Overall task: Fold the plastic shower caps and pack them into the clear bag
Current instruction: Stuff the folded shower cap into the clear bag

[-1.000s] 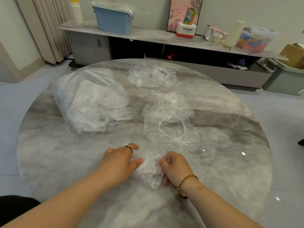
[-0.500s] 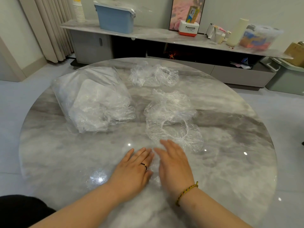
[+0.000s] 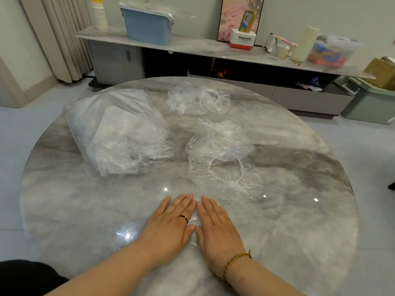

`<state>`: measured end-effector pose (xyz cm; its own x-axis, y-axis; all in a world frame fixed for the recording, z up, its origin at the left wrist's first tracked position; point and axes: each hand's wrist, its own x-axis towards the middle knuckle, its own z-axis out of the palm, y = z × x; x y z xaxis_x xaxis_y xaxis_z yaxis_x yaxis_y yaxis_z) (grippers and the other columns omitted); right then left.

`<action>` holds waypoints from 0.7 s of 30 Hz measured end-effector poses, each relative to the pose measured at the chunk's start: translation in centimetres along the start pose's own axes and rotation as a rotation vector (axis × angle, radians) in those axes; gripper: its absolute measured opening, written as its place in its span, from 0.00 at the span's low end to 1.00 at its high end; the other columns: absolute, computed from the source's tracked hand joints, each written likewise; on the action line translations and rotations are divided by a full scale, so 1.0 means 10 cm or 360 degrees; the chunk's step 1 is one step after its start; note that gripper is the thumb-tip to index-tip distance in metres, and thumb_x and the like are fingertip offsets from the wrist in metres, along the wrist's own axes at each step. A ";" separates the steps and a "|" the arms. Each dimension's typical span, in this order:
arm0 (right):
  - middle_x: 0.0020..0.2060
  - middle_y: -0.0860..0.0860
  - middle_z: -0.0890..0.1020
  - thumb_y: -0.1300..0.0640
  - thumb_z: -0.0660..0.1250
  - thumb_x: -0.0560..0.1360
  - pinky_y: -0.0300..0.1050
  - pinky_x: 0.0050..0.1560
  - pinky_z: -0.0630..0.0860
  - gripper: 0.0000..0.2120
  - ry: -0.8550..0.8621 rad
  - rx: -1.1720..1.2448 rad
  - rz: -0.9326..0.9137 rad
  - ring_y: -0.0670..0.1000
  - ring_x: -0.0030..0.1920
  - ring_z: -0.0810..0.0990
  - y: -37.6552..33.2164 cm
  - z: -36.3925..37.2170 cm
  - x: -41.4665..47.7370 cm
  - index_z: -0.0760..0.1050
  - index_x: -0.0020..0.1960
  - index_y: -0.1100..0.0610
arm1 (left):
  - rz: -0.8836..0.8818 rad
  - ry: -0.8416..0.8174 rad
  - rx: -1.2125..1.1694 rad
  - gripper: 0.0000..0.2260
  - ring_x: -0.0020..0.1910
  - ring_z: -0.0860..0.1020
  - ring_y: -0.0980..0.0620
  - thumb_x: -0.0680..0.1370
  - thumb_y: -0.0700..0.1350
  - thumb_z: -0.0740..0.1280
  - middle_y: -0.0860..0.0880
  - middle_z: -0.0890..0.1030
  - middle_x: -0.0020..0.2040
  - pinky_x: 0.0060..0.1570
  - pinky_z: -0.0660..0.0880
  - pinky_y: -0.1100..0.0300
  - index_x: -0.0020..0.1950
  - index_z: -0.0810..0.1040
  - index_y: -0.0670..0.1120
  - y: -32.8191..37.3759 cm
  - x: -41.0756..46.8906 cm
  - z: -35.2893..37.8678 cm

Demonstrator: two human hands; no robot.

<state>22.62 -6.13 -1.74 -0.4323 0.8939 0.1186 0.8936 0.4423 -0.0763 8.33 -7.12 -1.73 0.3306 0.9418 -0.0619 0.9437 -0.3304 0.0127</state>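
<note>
My left hand (image 3: 171, 223) and my right hand (image 3: 215, 225) lie flat side by side, fingers straight, pressing a folded clear shower cap (image 3: 195, 221) onto the round marble table (image 3: 85, 210). Only a sliver of that cap shows between the hands. A loose shower cap (image 3: 226, 178) with its elastic ring lies just beyond my right hand, with more crumpled caps (image 3: 218, 139) behind it. Another heap of caps (image 3: 196, 99) sits at the far side. The clear bag (image 3: 119, 129), holding folded caps, lies at the left.
Behind the table runs a low marble sideboard (image 3: 203, 45) with a blue bin (image 3: 147, 26), a stack of paper cups (image 3: 99, 16), a white-and-red box (image 3: 242, 40) and a clear tub (image 3: 333, 50). A green crate (image 3: 369, 103) stands on the floor at right.
A second ago both hands were curled, gathering the cap. They have since opened and flattened onto it, and now press it down with fingers together.
</note>
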 end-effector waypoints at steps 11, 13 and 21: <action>0.51 0.48 0.83 0.49 0.52 0.69 0.39 0.65 0.59 0.19 0.0475 0.0047 -0.0114 0.48 0.55 0.78 0.03 0.11 0.05 0.73 0.55 0.52 | -0.0128 -0.0078 -0.0302 0.27 0.56 0.79 0.56 0.72 0.58 0.50 0.52 0.79 0.58 0.63 0.62 0.61 0.57 0.80 0.47 0.01 0.04 -0.17; 0.47 0.47 0.84 0.48 0.53 0.63 0.39 0.55 0.74 0.21 0.0480 0.0118 -0.0112 0.48 0.49 0.83 0.06 0.05 0.08 0.80 0.47 0.50 | -0.0272 0.0076 -0.0427 0.32 0.68 0.68 0.57 0.73 0.61 0.50 0.54 0.67 0.69 0.65 0.61 0.64 0.72 0.65 0.46 -0.04 0.08 -0.26; 0.45 0.49 0.82 0.51 0.57 0.65 0.37 0.47 0.72 0.17 0.0644 0.0416 -0.0155 0.47 0.51 0.70 0.18 -0.09 0.19 0.78 0.49 0.54 | -0.0543 -0.0190 -0.0549 0.21 0.60 0.71 0.52 0.74 0.58 0.64 0.53 0.75 0.57 0.58 0.62 0.61 0.62 0.69 0.50 -0.12 0.12 -0.39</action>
<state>23.53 -3.70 -0.78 -0.3841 0.7703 0.5090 0.7690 0.5720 -0.2854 7.67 -5.35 2.03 0.0185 0.9722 -0.2336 0.9524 0.0539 0.3000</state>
